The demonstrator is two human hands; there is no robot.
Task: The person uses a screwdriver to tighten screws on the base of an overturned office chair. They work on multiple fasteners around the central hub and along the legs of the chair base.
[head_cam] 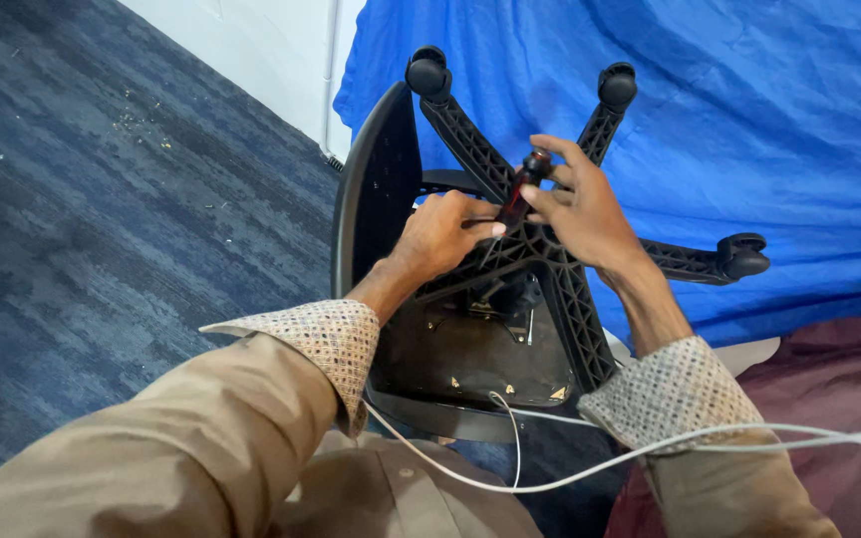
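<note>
An office chair lies upturned in front of me, its black star base [560,269] with castor wheels pointing up. My right hand [580,204] grips the dark red-and-black handle of a screwdriver [522,189] that points down toward the metal mechanism under the seat [470,344]. My left hand [442,234] rests closed on a leg of the base, its fingers steadying the screwdriver's shaft near the hub. The tool's tip is hidden behind the base.
A blue tarp [749,120] covers the area behind and to the right of the chair. Grey-blue carpet [102,219] with small debris spreads to the left. A white cable [570,468] crosses my lap. A maroon cloth [839,379] lies at right.
</note>
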